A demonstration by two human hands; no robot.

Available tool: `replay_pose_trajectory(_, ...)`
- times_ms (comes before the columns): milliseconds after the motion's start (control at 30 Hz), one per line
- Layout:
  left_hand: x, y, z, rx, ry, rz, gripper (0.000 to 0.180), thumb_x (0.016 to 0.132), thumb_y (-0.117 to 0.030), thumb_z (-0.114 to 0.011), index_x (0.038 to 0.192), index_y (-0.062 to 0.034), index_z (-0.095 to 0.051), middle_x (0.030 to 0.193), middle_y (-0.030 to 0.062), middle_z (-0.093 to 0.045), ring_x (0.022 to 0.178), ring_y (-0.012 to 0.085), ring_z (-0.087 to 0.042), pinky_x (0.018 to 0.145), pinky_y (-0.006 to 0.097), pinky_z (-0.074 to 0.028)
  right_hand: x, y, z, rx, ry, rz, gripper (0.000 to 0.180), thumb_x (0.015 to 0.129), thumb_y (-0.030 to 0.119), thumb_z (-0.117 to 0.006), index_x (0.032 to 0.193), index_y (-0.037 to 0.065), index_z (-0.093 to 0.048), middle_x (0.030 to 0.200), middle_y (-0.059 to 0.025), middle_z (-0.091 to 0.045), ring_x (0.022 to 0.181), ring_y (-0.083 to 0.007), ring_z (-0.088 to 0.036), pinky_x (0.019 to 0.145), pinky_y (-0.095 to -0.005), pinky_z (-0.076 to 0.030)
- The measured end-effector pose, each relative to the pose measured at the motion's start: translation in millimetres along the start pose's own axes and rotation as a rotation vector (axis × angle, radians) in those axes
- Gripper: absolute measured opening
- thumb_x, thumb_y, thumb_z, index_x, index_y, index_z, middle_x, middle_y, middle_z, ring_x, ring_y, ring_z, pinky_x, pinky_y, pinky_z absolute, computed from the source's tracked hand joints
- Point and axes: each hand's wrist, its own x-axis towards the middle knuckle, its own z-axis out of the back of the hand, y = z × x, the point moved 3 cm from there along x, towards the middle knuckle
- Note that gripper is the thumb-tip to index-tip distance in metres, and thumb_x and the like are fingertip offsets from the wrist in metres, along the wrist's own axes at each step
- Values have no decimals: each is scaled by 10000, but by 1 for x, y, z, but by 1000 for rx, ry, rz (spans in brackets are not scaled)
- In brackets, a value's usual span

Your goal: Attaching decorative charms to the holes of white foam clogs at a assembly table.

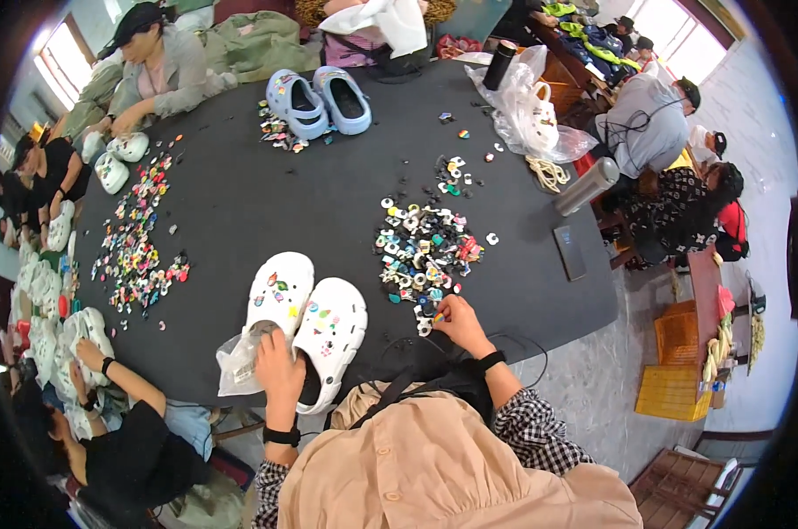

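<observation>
Two white clogs with colourful charms on their uppers stand side by side on the black table before me. My left hand (281, 370) is closed on the heel end of the left clog (280, 286), its fingertips partly hidden at the foot opening. A crumpled clear plastic bag (237, 363) lies against that hand and clog. The right clog (335, 331) touches its partner. Over at the near edge of a large charm pile (427, 247), my right hand (463, 328) pinches a small rainbow-coloured charm (439, 318) between thumb and finger.
Pale blue clogs (344, 101) stand at the far side by a small charm pile. More charms (139, 238) spread across the left. A phone (569, 253), grey bottle (588, 187) and bagged white clog (540, 119) line the right edge. People work at left and far left.
</observation>
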Motion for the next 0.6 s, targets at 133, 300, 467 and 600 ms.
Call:
replay_pose_trajectory(133,0,-7,0,-70,4,-21,413,693,-97,-671,1054,-49,-476,981,184,-516,911,411,-541,734,514,-451,-4,4,7,-8,-25,-10,219,744,84,-741,904,24,-603,833,-117,-568,726,-237,-605,673,-346,-505)
replay_pose_trajectory(300,-6,-12,0,-150,-28,-10,464,665,-33,-647,1101,-53,-489,989,185,-529,929,428,-528,748,516,-448,0,-4,6,89,-132,-30,200,755,46,-711,910,8,-590,844,-124,-587,759,-249,-617,702,-351,-512)
replay_pose_trajectory(467,-8,-9,3,-145,-86,5,486,694,-93,-688,1148,-77,-516,996,159,-529,937,394,-538,751,509,-452,9,-8,13,230,-195,-84,192,806,16,-671,962,6,-560,818,-81,-648,748,-153,-638,672,-298,-508)
replay_pose_trajectory(600,-10,-5,8,-169,-49,46,623,703,-138,-738,1273,-78,-492,1048,149,-514,982,366,-520,808,481,-437,15,-11,18,424,-208,-117,188,815,10,-656,973,9,-552,843,-43,-627,765,-117,-610,688,-268,-493)
